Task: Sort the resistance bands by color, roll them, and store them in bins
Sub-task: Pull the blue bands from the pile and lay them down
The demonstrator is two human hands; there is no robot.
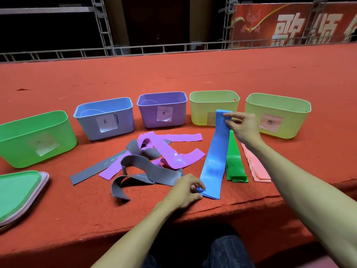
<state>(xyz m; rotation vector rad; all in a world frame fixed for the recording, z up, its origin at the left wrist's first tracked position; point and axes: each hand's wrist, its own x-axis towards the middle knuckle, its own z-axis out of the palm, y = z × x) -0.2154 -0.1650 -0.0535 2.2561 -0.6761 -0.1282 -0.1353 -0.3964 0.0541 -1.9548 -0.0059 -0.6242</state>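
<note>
Flat blue rubber band (214,157) held between my left grip (185,190) and right grip (242,127), each pinching one end.

Before you lie a blue band (213,157), a green band (234,161), a pink band (255,165), purple bands (173,155) and grey bands (158,171) on red cloth (173,74), with a green bin (23,144), a blue bin (123,122), a purple bin (146,117) and two yellow-green bins (199,113).

red carpeted platform (193,74); metal truss railing (119,50) behind; red banner (289,24); dark backdrop.
</note>
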